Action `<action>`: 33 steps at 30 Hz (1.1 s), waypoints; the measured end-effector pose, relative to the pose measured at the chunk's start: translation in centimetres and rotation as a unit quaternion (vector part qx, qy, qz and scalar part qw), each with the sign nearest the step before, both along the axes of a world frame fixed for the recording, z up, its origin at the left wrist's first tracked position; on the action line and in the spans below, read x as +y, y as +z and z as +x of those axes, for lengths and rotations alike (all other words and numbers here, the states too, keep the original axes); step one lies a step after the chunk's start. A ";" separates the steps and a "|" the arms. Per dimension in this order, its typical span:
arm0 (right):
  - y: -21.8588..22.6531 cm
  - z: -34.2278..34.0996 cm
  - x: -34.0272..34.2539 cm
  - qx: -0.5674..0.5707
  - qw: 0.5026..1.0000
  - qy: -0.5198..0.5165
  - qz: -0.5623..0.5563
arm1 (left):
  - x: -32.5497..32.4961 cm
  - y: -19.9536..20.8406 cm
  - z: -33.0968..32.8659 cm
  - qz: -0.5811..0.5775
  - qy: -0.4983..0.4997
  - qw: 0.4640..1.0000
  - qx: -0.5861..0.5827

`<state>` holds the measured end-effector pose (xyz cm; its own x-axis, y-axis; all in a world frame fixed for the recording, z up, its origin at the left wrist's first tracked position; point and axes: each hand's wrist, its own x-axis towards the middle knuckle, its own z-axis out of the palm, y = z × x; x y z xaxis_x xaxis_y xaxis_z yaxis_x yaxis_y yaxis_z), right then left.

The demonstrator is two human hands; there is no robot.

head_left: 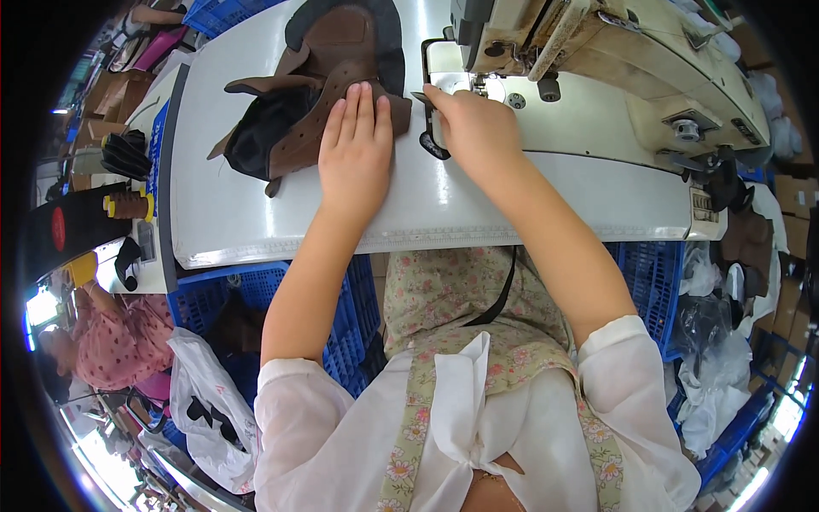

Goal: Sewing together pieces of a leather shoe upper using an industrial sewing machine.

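Observation:
A brown leather shoe upper [299,136] with a black lining and a row of eyelet holes lies on the white sewing table. My left hand [357,158] rests flat on its right side, fingers stretched out together. Just right of the upper, my right hand [479,128] is closed by the needle area of a sewing machine [597,94]. From its fingertips a small pointed metal tool [421,99] sticks out toward the upper. Most of that tool is hidden inside the hand, so its exact kind does not show.
The white table [230,213] has a ruler strip along its front edge. Blue crates [345,316] stand beneath it on both sides. At the left are a thread spool [130,206] and a white plastic bag [205,401]. Another person [119,341] in pink sits at the far left.

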<state>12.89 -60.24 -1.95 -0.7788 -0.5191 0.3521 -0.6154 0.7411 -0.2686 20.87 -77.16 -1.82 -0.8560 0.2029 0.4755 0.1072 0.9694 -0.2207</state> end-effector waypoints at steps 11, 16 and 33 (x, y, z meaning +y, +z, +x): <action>7.4 7.2 4.7 -0.163 0.930 0.064 -0.323 | -5.7 9.5 8.9 0.369 -0.014 0.924 0.103; 9.0 9.1 4.9 -0.127 0.915 0.145 -0.355 | -8.6 12.2 15.3 0.714 -0.093 0.657 0.223; 9.7 12.0 6.2 -0.089 0.881 0.206 -0.415 | -10.2 10.2 18.8 0.900 -0.241 0.341 0.125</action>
<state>24.94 -54.06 7.72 -0.6662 -0.3915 0.6347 -0.6790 -0.0336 -0.7334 39.63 -87.40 8.38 -0.8160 -0.5220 0.2481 0.5466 -0.5574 0.6249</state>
